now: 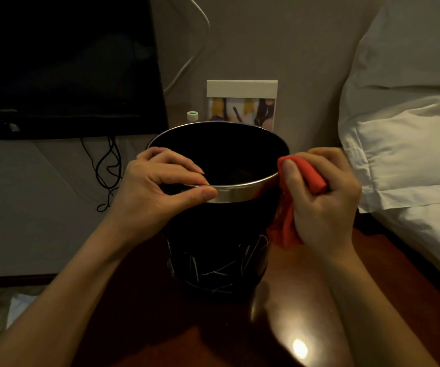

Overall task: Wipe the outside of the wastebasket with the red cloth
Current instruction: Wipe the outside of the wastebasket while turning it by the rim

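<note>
A black wastebasket [213, 247] with a shiny metal rim and thin white line marks stands upright on a dark red wooden table [306, 300]. My left hand [155, 186] pinches the near left part of the rim, thumb outside and fingers inside. My right hand [322, 197] grips a bunched red cloth [303, 176] and holds it against the basket's right outer side, just at and below the rim. Part of the cloth hangs down under my palm.
A dark TV screen [62, 64] with hanging cables is at the left. Behind the basket, against the wall, stand a small photo card [241, 104] and a white bottle with a green cap [192, 115]. White pillows [412, 128] lie at the right.
</note>
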A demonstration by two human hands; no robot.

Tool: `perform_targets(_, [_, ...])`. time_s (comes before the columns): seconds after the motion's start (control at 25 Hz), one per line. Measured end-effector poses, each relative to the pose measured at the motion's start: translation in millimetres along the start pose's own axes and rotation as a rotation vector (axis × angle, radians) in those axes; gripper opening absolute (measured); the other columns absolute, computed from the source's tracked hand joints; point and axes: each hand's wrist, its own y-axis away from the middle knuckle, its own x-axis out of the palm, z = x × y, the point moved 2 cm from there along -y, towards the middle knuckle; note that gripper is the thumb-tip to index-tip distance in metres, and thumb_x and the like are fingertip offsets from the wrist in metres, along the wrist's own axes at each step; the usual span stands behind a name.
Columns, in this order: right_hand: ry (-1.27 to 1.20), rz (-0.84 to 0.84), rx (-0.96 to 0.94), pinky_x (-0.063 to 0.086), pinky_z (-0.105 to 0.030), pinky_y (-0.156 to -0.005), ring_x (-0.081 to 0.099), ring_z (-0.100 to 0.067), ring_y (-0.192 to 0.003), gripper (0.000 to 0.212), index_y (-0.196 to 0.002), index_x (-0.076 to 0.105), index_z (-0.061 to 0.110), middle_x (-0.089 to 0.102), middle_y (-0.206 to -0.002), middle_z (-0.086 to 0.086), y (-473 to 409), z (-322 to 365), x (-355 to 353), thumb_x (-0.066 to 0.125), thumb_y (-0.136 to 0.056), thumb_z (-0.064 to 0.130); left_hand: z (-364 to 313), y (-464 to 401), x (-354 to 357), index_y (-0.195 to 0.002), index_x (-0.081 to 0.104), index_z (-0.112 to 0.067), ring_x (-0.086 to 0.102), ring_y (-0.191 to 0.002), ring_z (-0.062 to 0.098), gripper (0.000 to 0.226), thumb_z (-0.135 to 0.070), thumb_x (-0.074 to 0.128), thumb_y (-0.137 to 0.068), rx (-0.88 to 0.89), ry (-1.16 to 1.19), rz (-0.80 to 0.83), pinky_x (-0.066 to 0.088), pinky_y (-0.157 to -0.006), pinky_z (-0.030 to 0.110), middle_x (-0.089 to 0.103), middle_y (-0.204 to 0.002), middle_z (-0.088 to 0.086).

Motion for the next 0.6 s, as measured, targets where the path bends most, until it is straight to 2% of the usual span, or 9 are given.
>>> perform_targets(0.04, [-0.016, -0.018, 0.044, 0.044, -0.015, -0.080, 0.058, 0.002, -0.088, 0.013, -0.097, 0.075, 0.010, 0.062, -0.097, -0.001, -6, -6, 2, 0.070, -0.094, 0.021, -1, 0, 0, -0.075, 0.073, -0.035, 0.061, -0.097, 0.000, 0.012, -0.046, 0.070, -0.074, 0.001, 0.002, 0.002, 0.033, -0.106, 0.038, 0.068, -0.098, -0.017])
perform_targets(0.2, [-0.052, -0.053, 0.150, 0.044, -0.013, -0.080, 0.060, 0.000, -0.088, 0.015, -0.098, 0.076, 0.009, 0.063, -0.097, -0.002, -11, -11, 5, 0.070, -0.094, 0.022, -1, 0, -1, -0.079, 0.072, -0.036, 0.060, -0.099, -0.001, 0.010, -0.045, 0.071, -0.073, 0.003, 0.006, -0.012, 0.035, -0.105, 0.044, 0.068, -0.097, -0.022])
perform_targets(0.36, [-0.061, 0.013, 0.008, 0.042, -0.012, -0.081, 0.061, -0.011, -0.090, 0.015, -0.097, 0.075, 0.005, 0.060, -0.098, -0.004, 14, 21, 7, 0.071, -0.092, 0.019, 2, 1, -5, -0.088, 0.072, -0.036, 0.061, -0.099, 0.001, 0.018, -0.046, 0.071, -0.073, -0.023, 0.011, -0.005, 0.034, -0.106, 0.044, 0.068, -0.096, -0.022])
perform_targets(0.44, [-0.048, 0.039, -0.046, 0.041, -0.010, -0.081, 0.061, -0.012, -0.090, 0.016, -0.098, 0.075, 0.004, 0.060, -0.097, -0.003, 18, 27, 8, 0.071, -0.092, 0.018, 3, 0, -6, -0.086, 0.074, -0.035, 0.061, -0.099, 0.001, 0.017, -0.046, 0.070, -0.074, -0.032, 0.017, 0.011, 0.035, -0.106, 0.044, 0.068, -0.097, -0.019])
perform_targets(0.48, [-0.045, 0.041, -0.039, 0.041, -0.010, -0.081, 0.061, -0.011, -0.089, 0.015, -0.098, 0.075, 0.006, 0.060, -0.097, -0.003, 16, 25, 8, 0.071, -0.093, 0.019, 2, -1, -6, -0.084, 0.074, -0.034, 0.062, -0.099, 0.002, 0.015, -0.045, 0.070, -0.074, -0.026, 0.011, 0.014, 0.036, -0.106, 0.043, 0.068, -0.098, -0.018])
perform_targets(0.6, [-0.076, 0.008, 0.105, 0.043, -0.011, -0.077, 0.062, -0.008, -0.087, 0.013, -0.099, 0.074, 0.012, 0.062, -0.097, -0.001, 2, 6, 5, 0.070, -0.094, 0.023, 1, -1, -3, -0.095, 0.070, -0.030, 0.063, -0.096, 0.002, 0.025, -0.045, 0.070, -0.075, -0.015, -0.014, -0.005, 0.036, -0.105, 0.038, 0.068, -0.098, -0.018])
